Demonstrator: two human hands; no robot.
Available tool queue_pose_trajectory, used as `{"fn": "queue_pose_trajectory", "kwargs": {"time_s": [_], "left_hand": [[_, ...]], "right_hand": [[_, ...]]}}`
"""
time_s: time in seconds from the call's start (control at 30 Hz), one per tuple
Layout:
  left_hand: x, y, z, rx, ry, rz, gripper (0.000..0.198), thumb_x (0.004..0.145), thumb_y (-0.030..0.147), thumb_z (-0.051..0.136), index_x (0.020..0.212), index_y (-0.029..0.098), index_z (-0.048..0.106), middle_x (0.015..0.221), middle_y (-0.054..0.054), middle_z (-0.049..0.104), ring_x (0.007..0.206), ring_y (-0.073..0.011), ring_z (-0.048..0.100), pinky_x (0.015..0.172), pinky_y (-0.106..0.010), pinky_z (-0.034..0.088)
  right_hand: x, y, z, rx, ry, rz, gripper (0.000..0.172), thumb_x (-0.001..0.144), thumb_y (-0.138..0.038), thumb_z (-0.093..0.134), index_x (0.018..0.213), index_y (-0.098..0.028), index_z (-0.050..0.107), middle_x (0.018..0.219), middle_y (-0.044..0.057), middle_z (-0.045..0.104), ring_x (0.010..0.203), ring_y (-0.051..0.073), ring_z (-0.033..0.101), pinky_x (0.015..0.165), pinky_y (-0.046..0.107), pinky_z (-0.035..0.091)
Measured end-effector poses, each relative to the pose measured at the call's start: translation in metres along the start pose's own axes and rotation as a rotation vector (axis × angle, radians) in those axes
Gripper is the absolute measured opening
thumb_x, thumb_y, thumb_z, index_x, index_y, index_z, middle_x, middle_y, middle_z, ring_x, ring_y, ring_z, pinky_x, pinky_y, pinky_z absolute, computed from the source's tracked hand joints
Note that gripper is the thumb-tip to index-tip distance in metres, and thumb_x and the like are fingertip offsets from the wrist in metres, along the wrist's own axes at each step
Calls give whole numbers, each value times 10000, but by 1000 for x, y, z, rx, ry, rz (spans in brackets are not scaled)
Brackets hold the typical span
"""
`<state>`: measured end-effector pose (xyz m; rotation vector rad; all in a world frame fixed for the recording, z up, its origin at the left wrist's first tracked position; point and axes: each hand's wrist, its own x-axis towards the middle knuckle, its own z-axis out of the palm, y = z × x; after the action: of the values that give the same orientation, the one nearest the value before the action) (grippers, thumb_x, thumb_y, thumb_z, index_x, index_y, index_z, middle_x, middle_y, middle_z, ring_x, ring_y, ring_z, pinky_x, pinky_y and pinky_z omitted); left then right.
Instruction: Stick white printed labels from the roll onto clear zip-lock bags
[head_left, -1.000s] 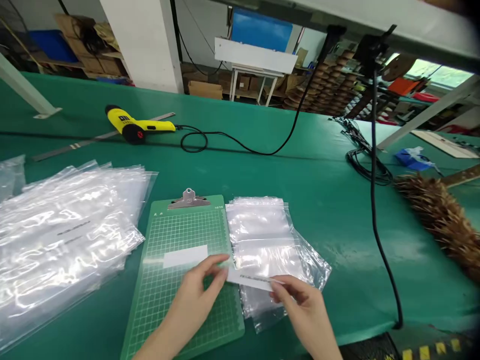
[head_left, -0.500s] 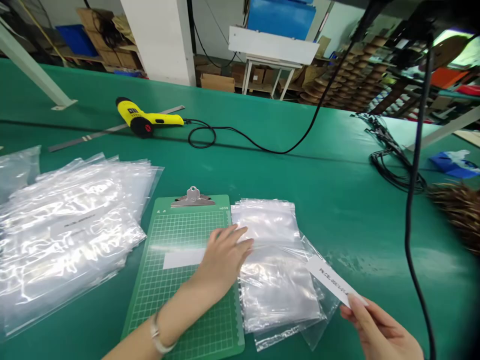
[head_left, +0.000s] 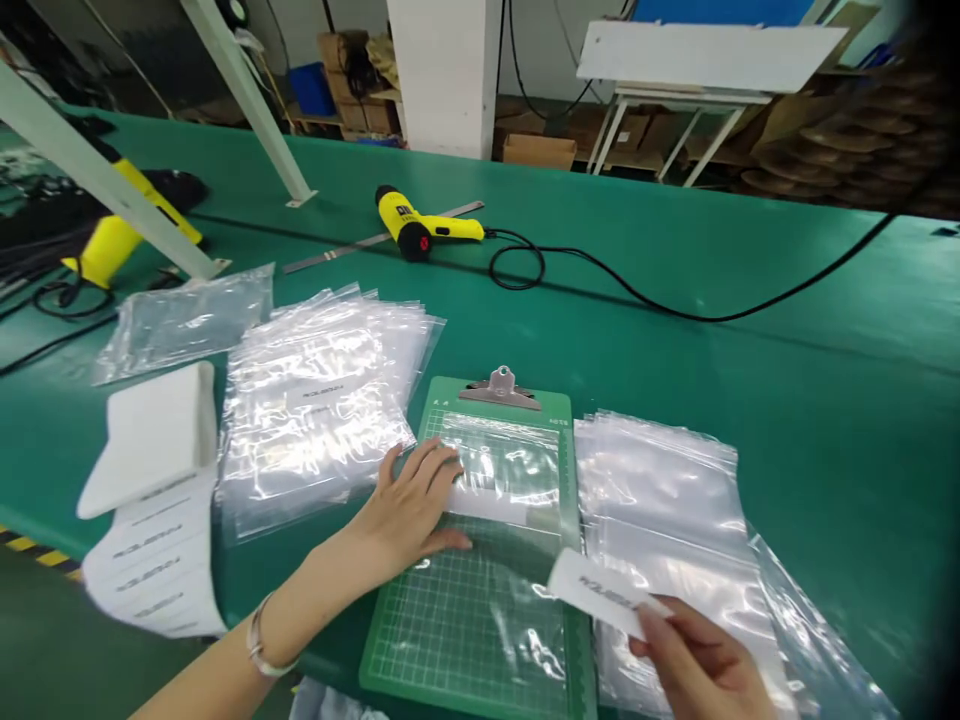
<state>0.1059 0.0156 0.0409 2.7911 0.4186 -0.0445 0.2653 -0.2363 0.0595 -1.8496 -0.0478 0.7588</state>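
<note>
My left hand (head_left: 411, 507) lies flat with fingers spread on the left edge of a clear zip bag (head_left: 504, 468) that rests on a green clipboard (head_left: 480, 620). My right hand (head_left: 694, 665), at the lower right, pinches a white printed label (head_left: 600, 592) held above the clipboard's right edge. To the right of the clipboard sits a pile of empty clear bags (head_left: 667, 500). A larger pile of labelled clear bags (head_left: 322, 400) lies left of the clipboard.
A strip of white labels (head_left: 154, 480) hangs over the green table's (head_left: 675, 300) near left edge. A yellow heat gun (head_left: 416, 222) with a black cord (head_left: 600, 270) and a metal ruler (head_left: 360, 242) lie farther back. Frame legs stand at far left.
My left hand has slid a clear bag from the right pile onto the clipboard. My right hand brought the label in from the right. The view has swung left.
</note>
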Motion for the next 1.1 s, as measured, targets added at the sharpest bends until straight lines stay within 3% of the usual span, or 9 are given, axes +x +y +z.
{"fn": "queue_pose_trajectory", "kwargs": {"time_s": [0.1, 0.17, 0.37, 0.53, 0.63, 0.7, 0.8, 0.97, 1.1], "left_hand": [[21, -19, -6, 5, 34, 20, 689, 793, 471, 585, 1349, 196, 287, 1418, -153, 340, 1347, -340, 174, 1038, -643, 96], [29, -33, -8, -9, 24, 47, 710, 798, 468, 579, 1368, 208, 244, 1426, -145, 331, 1354, -340, 141, 1034, -653, 31], [29, -55, -10, -93, -40, 67, 891, 769, 570, 559, 1406, 145, 102, 1150, -170, 582, 1365, -325, 97, 1020, -656, 23], [30, -56, -11, -87, -49, 37, 918, 776, 543, 574, 1407, 179, 15, 1325, -189, 441, 1367, -331, 64, 1019, -652, 24], [32, -57, -14, -93, -96, 19, 896, 789, 557, 548, 1404, 162, 30, 1260, -181, 508, 1369, -322, 59, 1024, -644, 22], [33, -56, -16, -86, -116, 8, 905, 786, 557, 555, 1403, 137, 42, 1208, -183, 547, 1371, -315, 51, 1027, -639, 18], [34, -57, -17, -83, -130, -4, 920, 787, 541, 568, 1409, 130, 30, 1167, -175, 576, 1374, -300, 41, 1029, -634, 13], [36, -61, -15, -80, -132, 16, 918, 809, 556, 524, 1423, 143, -20, 1175, -150, 583, 1376, -285, 20, 1040, -617, -22], [39, -65, -11, -38, -140, 39, 966, 791, 606, 509, 1424, 187, -88, 1407, -144, 366, 1371, -316, 8, 1036, -629, -35]], "right_hand": [[-7, -9, 49, -22, -121, -2, 329, 610, -515, 713, 642, -187, 711, 490, 27, 608, 521, 163, 559, 517, 238, 444], [-7, -11, 66, -48, -136, 8, 336, 603, -517, 715, 647, -184, 714, 499, 29, 612, 522, 169, 557, 510, 247, 436], [10, -11, 56, -75, -119, 61, 304, 582, -477, 751, 678, -191, 721, 551, 36, 640, 552, 185, 596, 525, 252, 468], [49, -39, 67, 233, -126, 106, 276, 483, -393, 836, 640, -204, 710, 631, 46, 681, 565, 191, 627, 612, 321, 554], [75, -61, 93, 451, -140, 138, 267, 468, -339, 860, 595, -180, 687, 550, 19, 649, 722, 208, 674, 822, 327, 539], [88, -68, 108, 560, -128, 131, 269, 469, -305, 867, 605, -162, 685, 492, -2, 616, 762, 206, 678, 871, 322, 523], [100, -69, 120, 638, -68, 117, 288, 451, -272, 876, 629, -149, 687, 516, -4, 632, 754, 202, 683, 840, 318, 546], [105, -66, 118, 659, -27, 126, 291, 434, -255, 881, 592, -133, 670, 528, 10, 641, 762, 217, 686, 792, 312, 569], [107, -69, 117, 643, -35, 130, 282, 458, -259, 875, 606, -135, 669, 529, 10, 636, 776, 218, 686, 791, 304, 568]]}}
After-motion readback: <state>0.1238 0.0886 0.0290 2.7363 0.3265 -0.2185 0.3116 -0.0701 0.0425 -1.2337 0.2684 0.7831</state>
